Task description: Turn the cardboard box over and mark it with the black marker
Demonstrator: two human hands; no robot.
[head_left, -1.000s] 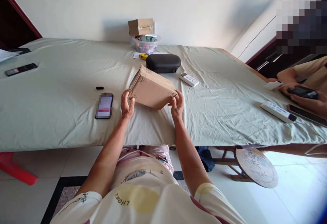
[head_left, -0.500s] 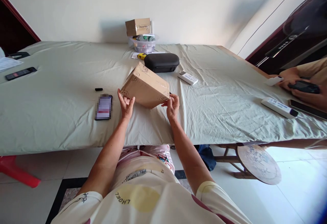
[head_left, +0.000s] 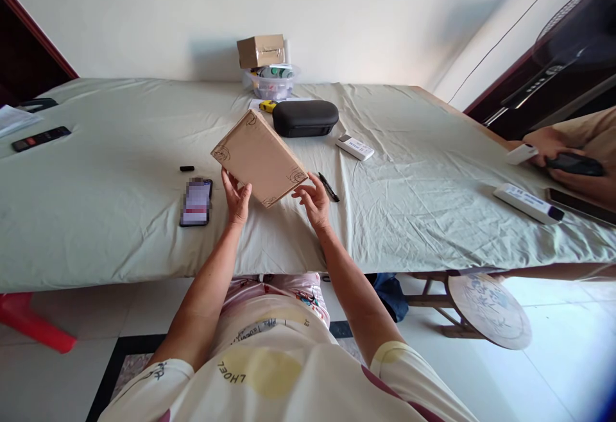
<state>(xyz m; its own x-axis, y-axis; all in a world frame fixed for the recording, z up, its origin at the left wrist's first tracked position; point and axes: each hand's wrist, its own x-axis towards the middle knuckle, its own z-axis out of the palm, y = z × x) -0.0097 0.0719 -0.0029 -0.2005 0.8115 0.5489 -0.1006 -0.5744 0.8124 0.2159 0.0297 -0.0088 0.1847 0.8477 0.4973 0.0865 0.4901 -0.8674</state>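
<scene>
- Pale wall [head_left: 360, 18] behind a tabletop [head_left: 120, 236] draped in green cloth [head_left: 409, 223]
- Cardboard box [head_left: 262, 159] tilts between both hands; whether it touches the cloth, I cannot tell
- Left hand [head_left: 235, 199] grips its lower left edge; right hand [head_left: 315, 202] meets the right corner, its grip unclear
- Dark marks [head_left: 221, 154] are in place at the facing side's four corners, its middle is plain, its back hidden
- Pen [head_left: 328, 187] lies set down beside the right hand

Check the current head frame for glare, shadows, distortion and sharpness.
Head view: glare whitens the tiled floor at right; a soft shadow lies on the wall left of the far cardboard box; wide-angle stretching seems to skew the round stool; pixelation covers the nearer smartphone; the held cardboard box looks fairly sharp.
</scene>
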